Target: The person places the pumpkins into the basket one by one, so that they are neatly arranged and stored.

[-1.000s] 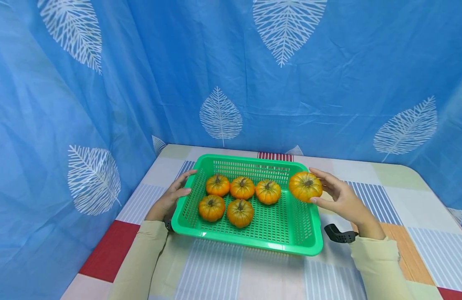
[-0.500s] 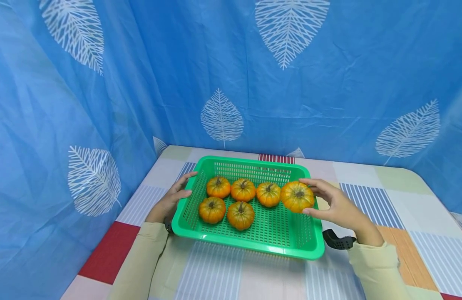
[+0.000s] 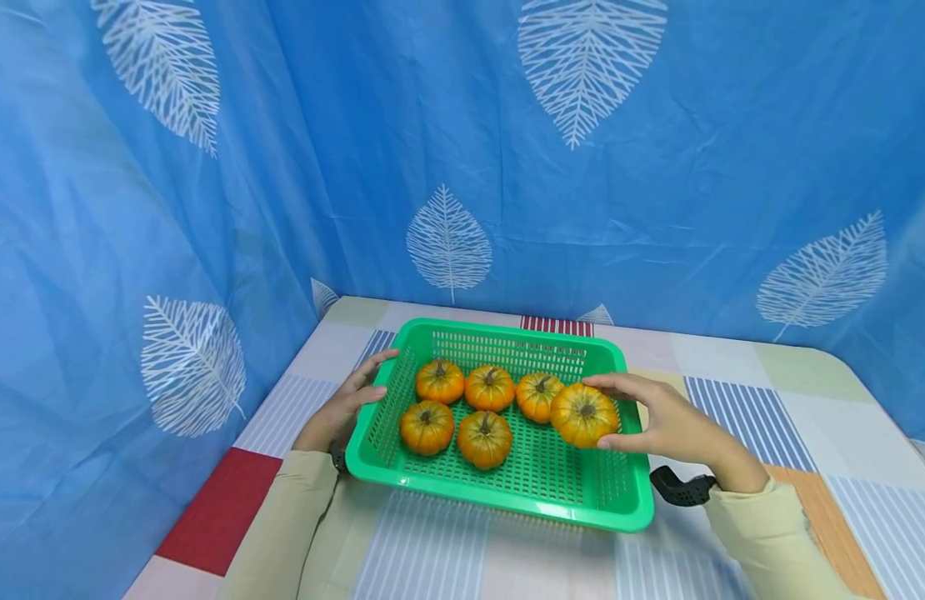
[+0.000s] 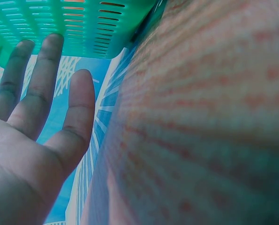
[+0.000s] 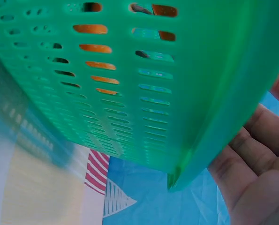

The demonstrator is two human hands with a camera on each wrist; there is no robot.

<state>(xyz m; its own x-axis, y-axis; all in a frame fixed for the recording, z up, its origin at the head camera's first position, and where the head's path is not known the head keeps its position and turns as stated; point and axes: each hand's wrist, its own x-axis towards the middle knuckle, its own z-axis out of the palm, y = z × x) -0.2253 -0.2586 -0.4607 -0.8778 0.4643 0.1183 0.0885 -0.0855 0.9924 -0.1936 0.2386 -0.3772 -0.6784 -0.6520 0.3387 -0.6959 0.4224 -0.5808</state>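
Observation:
A green plastic basket (image 3: 500,507) holds several small orange pumpkins (image 3: 485,439), each with a stubby brown stem. My right hand (image 3: 665,421) reaches over the basket's right rim and grips one more pumpkin (image 3: 583,415) between thumb and fingers. That pumpkin is inside the basket's right part, overlapping the rightmost pumpkin (image 3: 537,397) of the back row. At the left rim is my left hand (image 3: 350,404), its fingers extended against the basket's side. The left wrist view shows straight fingers (image 4: 46,70) at the slotted wall. From the right wrist, the basket wall hides the gripped pumpkin.
The basket stands on a table with a patchwork cloth (image 3: 740,417) of checks and stripes. A blue curtain (image 3: 552,208) with white leaf prints hangs behind the table and along its left side. Black wrist straps (image 3: 682,486) sit at both sleeves.
My right hand has carried its pumpkin left and down, from the right rim into the basket beside the back row. The left hand stays at the left rim.

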